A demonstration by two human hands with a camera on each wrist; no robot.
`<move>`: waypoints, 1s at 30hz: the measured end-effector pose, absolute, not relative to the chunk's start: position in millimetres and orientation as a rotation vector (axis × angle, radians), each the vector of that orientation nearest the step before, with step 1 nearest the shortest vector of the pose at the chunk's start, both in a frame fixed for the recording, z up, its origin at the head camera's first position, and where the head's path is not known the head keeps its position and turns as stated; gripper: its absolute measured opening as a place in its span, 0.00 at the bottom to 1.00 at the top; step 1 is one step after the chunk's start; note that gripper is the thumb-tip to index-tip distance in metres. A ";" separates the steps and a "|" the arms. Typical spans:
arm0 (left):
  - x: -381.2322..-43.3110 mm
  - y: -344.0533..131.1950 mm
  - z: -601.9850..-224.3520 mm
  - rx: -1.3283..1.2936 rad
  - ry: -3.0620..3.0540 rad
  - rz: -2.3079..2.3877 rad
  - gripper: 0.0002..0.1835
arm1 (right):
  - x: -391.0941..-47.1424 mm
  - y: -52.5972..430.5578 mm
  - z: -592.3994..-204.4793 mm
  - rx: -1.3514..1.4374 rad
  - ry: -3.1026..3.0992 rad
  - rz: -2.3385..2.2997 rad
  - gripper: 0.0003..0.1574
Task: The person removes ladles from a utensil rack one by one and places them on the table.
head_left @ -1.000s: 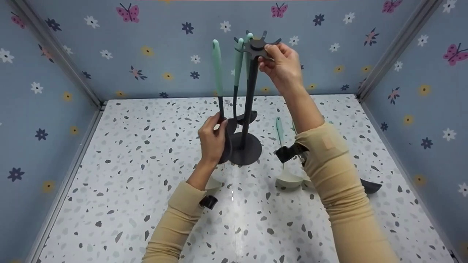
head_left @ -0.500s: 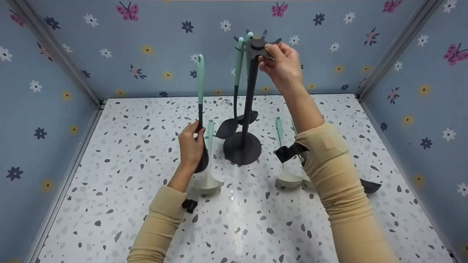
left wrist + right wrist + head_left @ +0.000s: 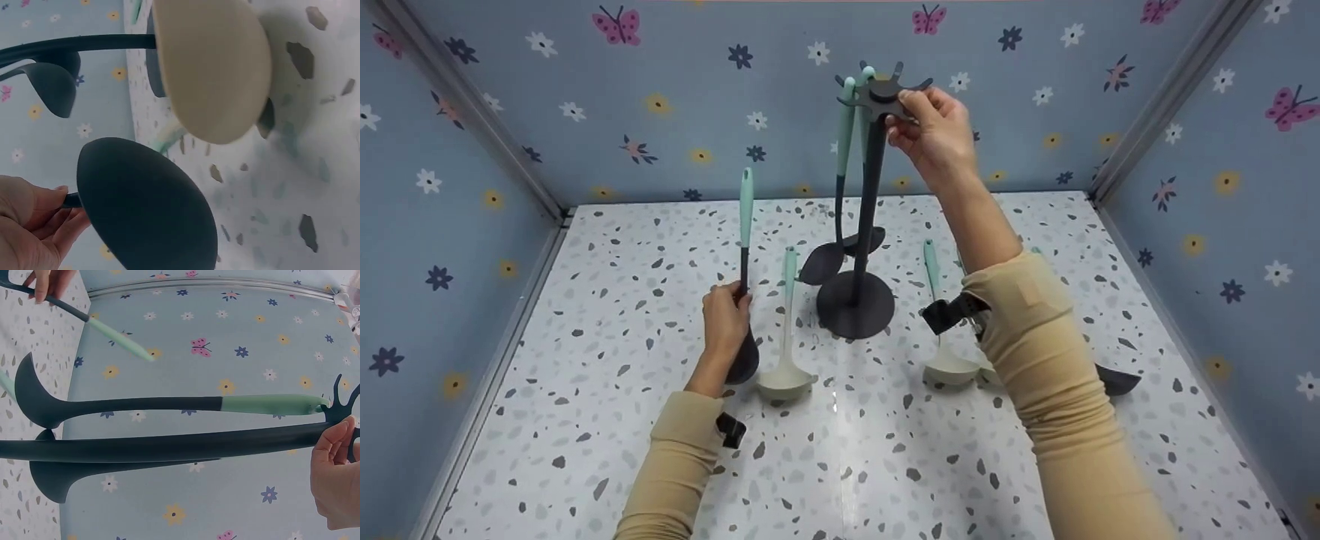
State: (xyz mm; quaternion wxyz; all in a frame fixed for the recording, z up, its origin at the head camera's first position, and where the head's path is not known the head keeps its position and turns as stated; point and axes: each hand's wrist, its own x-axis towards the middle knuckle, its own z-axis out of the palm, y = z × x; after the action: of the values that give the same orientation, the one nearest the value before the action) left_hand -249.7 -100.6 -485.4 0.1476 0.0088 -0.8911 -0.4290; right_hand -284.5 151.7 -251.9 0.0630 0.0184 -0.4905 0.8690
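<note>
My left hand (image 3: 725,322) pinches the black neck of a cooking spoon (image 3: 746,210) with a mint-green handle. Its handle points up and away; the dark oval bowl (image 3: 146,202) fills the lower part of the left wrist view, close over the table. Up high, my right hand (image 3: 941,135) grips the hooked top of a black utensil stand (image 3: 883,94) between thumb and fingers. Two black utensils hang from the stand's hooks, one a ladle (image 3: 264,404) with a mint-green handle. Just right of the held spoon lies a cream ladle (image 3: 785,381).
Another cream ladle (image 3: 950,369) lies right of the stand's round base (image 3: 856,307), near more utensils partly hidden under my right forearm. A black utensil head (image 3: 1119,381) shows beyond the sleeve. Flower-patterned walls (image 3: 660,150) enclose the speckled table (image 3: 585,450).
My left hand has carried the cooking spoon away from the stand, leftward and down toward the table, uncovering the cream ladle. My right hand has stayed on the stand's top.
</note>
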 end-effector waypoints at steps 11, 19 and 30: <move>-252.3 -110.5 -502.2 0.164 -2.763 -1.130 0.08 | -284.1 151.7 -250.8 0.062 -1.481 2.616 0.03; -253.5 -111.1 -511.9 0.215 -2.915 -1.009 0.06 | -284.1 151.0 -250.4 0.048 -1.491 2.614 0.04; -254.4 -108.4 -522.7 0.221 -3.031 -0.904 0.04 | -285.5 151.6 -251.5 0.057 -1.478 2.627 0.04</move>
State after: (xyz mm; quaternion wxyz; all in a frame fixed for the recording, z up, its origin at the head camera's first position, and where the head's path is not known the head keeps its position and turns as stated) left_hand -254.4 -108.4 -522.7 -0.0144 0.0698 -0.9559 -0.2850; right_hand -285.5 151.6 -251.5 0.0633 0.0189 -0.4891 0.8697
